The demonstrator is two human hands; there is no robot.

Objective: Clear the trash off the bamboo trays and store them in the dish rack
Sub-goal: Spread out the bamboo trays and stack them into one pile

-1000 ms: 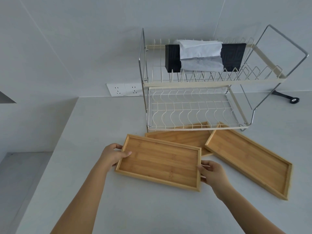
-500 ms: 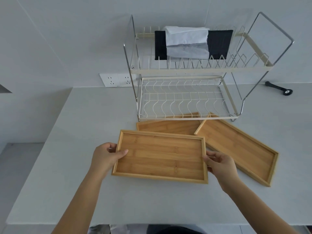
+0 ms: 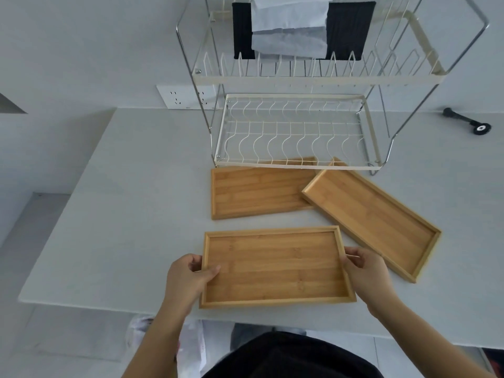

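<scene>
Now bamboo tray (image 3: 275, 268) spans left hand (image 3: 185, 282) and right hand (image 3: 366, 276).

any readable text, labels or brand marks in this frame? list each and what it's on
None readable.
Bamboo trays: plain wood grain, no print.
Dish rack: no label in view.
Black and white cloths on its top tier: no lettering visible.
Wall socket plate: only slot holes, no legible marking.
Plastic bag below the counter edge: faint reddish marks, too blurred to read.
</scene>
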